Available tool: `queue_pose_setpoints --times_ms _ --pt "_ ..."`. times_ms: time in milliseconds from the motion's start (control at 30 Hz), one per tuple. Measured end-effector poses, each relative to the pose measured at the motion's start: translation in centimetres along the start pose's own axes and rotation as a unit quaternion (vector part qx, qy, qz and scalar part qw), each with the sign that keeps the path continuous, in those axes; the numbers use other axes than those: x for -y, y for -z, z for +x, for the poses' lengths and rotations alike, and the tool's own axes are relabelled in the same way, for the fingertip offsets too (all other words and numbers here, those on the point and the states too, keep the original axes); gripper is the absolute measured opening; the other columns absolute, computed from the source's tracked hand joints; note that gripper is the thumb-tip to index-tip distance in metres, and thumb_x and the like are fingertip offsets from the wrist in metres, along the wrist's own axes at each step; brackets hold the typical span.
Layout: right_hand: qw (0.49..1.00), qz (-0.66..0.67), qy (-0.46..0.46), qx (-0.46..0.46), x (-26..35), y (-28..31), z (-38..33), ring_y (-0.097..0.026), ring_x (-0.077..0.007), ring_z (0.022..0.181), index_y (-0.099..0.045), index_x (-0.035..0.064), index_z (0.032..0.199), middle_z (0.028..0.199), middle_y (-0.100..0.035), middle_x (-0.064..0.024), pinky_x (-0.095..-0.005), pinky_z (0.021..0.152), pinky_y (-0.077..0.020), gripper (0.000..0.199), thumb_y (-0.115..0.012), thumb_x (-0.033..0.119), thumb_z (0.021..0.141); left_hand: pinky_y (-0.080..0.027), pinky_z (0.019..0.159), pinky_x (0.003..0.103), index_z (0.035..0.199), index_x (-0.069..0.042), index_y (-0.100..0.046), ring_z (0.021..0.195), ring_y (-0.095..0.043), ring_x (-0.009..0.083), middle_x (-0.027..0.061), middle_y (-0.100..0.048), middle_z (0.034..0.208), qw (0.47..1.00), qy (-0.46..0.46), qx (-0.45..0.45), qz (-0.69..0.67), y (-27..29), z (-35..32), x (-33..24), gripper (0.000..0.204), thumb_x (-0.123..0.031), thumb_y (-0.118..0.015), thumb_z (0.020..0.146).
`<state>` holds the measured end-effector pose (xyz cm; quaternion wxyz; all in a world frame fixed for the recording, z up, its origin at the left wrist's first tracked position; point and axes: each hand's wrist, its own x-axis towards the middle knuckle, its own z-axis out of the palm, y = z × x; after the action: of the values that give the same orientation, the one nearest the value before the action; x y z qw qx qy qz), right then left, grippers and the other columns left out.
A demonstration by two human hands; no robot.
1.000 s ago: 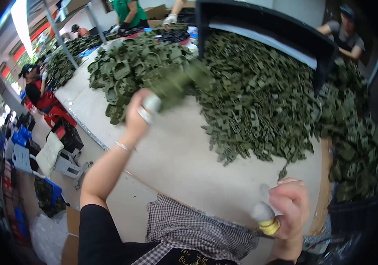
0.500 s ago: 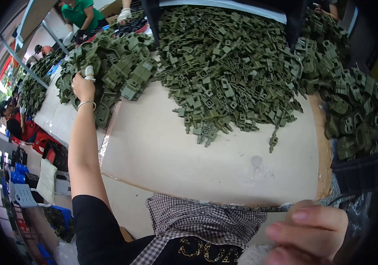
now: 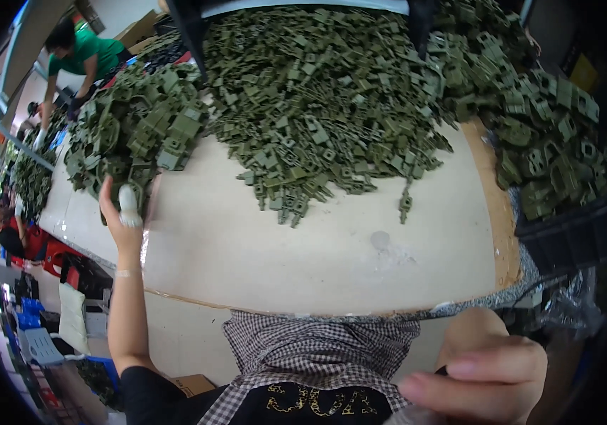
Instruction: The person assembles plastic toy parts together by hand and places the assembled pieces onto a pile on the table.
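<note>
Olive-green chunky parts (image 3: 140, 120) sit heaped at the far left of the pale desk (image 3: 303, 255). Left hand (image 3: 125, 223), white wrap (image 3: 128, 202) on one digit, is at that heap's near edge: wide open, nothing in its hold; can't tell if it touches the parts. Right hand (image 3: 491, 375) is near right, short of the desk edge, fingers curled; can't see from here whether it grips anything. Smaller green pieces (image 3: 332, 106) fill the far middle.

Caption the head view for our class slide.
Left hand by the left pile of green parts; right hand curled in the foreground.
</note>
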<state>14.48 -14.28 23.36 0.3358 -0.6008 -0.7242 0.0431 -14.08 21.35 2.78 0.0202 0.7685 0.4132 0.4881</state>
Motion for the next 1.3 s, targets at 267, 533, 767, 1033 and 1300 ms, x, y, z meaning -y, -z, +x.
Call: queue_pose_setpoints --times_ms 267,533,767,1033,1300 --pt "0.982 -0.085 0.113 -0.127 -7.5 -5.3 0.1 -0.057 -0.0132 0.073 -0.056 0.0051 0.097 0.085 -0.057 -0.0059 -0.0279 0.074 -0.0460 0.024 -0.057 0.011 0.074 -0.025 0.103 0.044 0.123 0.002 -0.040 0.120 -0.038 0.0354 0.0195 -0.044 0.125 0.959 0.003 0.239 -0.149 -3.7 -14.9 -15.0 0.056 -0.024 -0.060 0.078" --pt "0.835 -0.377 -0.220 -0.335 -26.2 -2.9 -5.0 -0.037 -0.0407 0.113 -0.038 0.0011 0.125 0.122 -0.037 -0.0232 -0.0481 0.094 -0.0321 0.064 -0.067 0.009 0.069 -0.026 0.100 0.053 0.114 -0.001 -0.047 0.117 -0.038 0.0404 0.0190 -0.045 0.123 0.964 -0.056 0.238 -0.106 -3.9 -16.3 -16.6 0.047 -0.023 -0.063 0.076" --pt "0.582 -0.540 -0.549 -0.262 -34.1 11.5 -7.3 -0.036 -0.0316 0.120 -0.055 0.0025 0.111 0.121 -0.049 -0.0192 -0.0518 0.100 -0.0225 0.038 -0.056 0.019 0.078 -0.029 0.098 0.051 0.110 -0.001 -0.049 0.116 -0.038 0.0425 0.0197 -0.045 0.122 0.957 -0.102 0.266 -0.059 -3.5 -16.7 -17.1 0.039 -0.020 -0.060 0.078" --pt "0.745 -0.584 -0.241 -0.212 -29.3 4.6 -6.0 -0.037 -0.0306 0.120 -0.057 0.0045 0.111 0.123 -0.048 -0.0183 -0.0478 0.099 -0.0262 0.038 -0.061 0.013 0.074 -0.033 0.095 0.050 0.108 -0.003 -0.056 0.112 -0.043 0.0416 0.0227 -0.050 0.117 0.955 -0.109 0.267 -0.071 -4.0 -16.0 -16.8 0.038 -0.026 -0.065 0.078" --pt "0.473 -0.529 -0.446 -0.546 -27.5 13.3 -10.9 -0.006 -0.0369 0.135 -0.008 0.0046 0.140 0.146 -0.001 -0.0204 -0.0500 0.105 -0.0118 0.099 -0.072 0.032 0.070 -0.033 0.095 0.049 0.108 -0.005 -0.056 0.113 -0.042 0.0405 0.0218 -0.049 0.119 0.951 -0.114 0.279 -0.065 -3.7 -16.0 -17.1 0.037 -0.025 -0.064 0.078"
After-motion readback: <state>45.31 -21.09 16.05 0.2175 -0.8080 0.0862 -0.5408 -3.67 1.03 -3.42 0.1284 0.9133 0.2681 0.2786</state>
